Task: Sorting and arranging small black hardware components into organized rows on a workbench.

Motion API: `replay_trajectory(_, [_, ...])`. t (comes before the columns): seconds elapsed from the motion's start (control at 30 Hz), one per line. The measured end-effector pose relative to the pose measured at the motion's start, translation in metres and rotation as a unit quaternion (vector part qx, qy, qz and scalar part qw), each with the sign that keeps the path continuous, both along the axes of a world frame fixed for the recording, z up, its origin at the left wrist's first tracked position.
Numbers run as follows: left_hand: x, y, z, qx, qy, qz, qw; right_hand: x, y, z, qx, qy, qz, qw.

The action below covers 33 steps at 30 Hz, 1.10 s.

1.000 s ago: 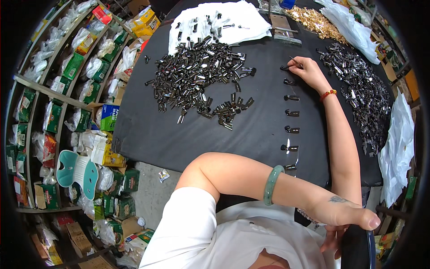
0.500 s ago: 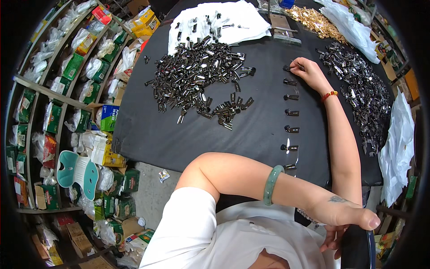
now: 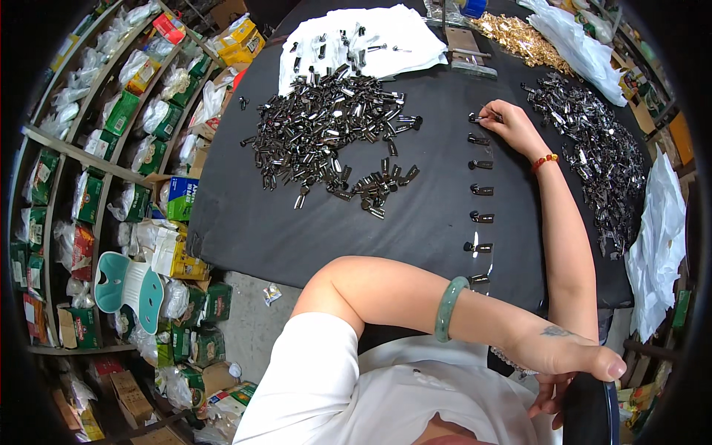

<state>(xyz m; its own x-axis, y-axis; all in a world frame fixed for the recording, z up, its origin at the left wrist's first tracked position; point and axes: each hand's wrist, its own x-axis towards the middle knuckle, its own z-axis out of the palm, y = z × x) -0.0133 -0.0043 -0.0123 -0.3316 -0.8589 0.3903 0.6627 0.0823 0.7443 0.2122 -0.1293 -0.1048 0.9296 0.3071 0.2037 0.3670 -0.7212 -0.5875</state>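
Observation:
My right hand (image 3: 512, 127) reaches forward over the black tabletop. Its thumb and fingertips are pinched at the far end of a column of small black zipper pulls (image 3: 482, 190). Between or just beside the fingertips is the farthest zipper pull (image 3: 474, 118), partly covered by them. The column runs toward me along a clear shiny strip (image 3: 476, 239). My left forearm, with a green bangle (image 3: 449, 309), crosses in front of my body. At the lower right, my left hand (image 3: 567, 357) is closed around a dark, flat, phone-like slab (image 3: 589, 411).
A large heap of black zipper pulls (image 3: 311, 130) lies left of the column; another dark heap (image 3: 593, 144) lies right. Behind are white sheets (image 3: 404, 37), a metal fixture (image 3: 469, 52) and gold-coloured pieces (image 3: 519, 38). Packed shelves (image 3: 96, 167) line the left; a teal-white seat (image 3: 130, 289) stands there.
The right hand's fingers have shifted slightly at the farthest zipper pull. The view has tilted a little, so the column sits slightly lower. My left hand keeps its hold on the slab.

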Motion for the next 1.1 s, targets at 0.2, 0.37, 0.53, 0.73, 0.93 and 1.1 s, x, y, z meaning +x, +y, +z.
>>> replay_trajectory(0.2, [-0.001, -0.001, -0.001, 0.003, 0.001, 0.004, 1.0, 0.001, -0.001, 0.0, -0.023, -0.013, 0.003, 1.0])
replay_trajectory(0.37, [-0.003, -0.001, -0.002, 0.003, 0.014, 0.006, 1.0, 0.001, -0.002, -0.001, 0.022, -0.009, -0.005, 1.0])
replay_trajectory(0.53, [-0.002, -0.001, -0.001, 0.004, 0.014, 0.008, 1.0, 0.003, -0.004, 0.0, 0.107, -0.003, -0.028, 0.994])
replay_trajectory(0.73, [0.003, 0.001, 0.002, 0.009, 0.004, 0.013, 1.0, 0.003, 0.004, 0.007, 0.106, -0.011, -0.025, 0.994])
replay_trajectory(0.93, [0.01, 0.006, 0.009, 0.007, -0.009, 0.024, 1.0, 0.006, 0.046, 0.013, 0.11, -0.037, 0.089, 0.989])
replay_trajectory(1.1, [0.015, 0.005, 0.008, -0.022, -0.029, 0.032, 0.999, 0.023, 0.083, 0.011, -0.075, -0.128, 0.143, 0.979])
